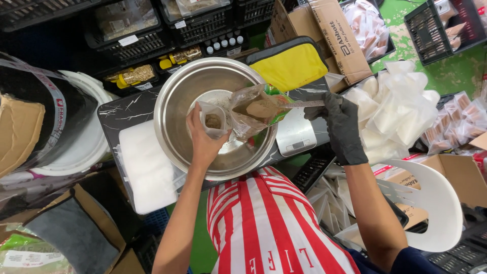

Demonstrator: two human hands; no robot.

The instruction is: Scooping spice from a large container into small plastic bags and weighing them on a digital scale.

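My bare left hand [204, 138] holds a small clear plastic pouch [213, 120] open over a large steel bowl [175, 101]; a little brown powder lies in the pouch. My right hand [341, 127], in a black glove, grips the handle of a metal spoon [284, 105] heaped with brown powder. The spoon's bowl hovers just right of the pouch mouth, above a larger crumpled clear bag [248, 122] of the same powder that rests inside the steel bowl.
A small digital scale [297, 136] sits right of the bowl on a dark marble-pattern tabletop [122, 109]. A white foam block [147, 170] lies at left, a yellow pouch [291, 65] behind. Black crates, cardboard boxes, piles of white bags and a white chair surround the table.
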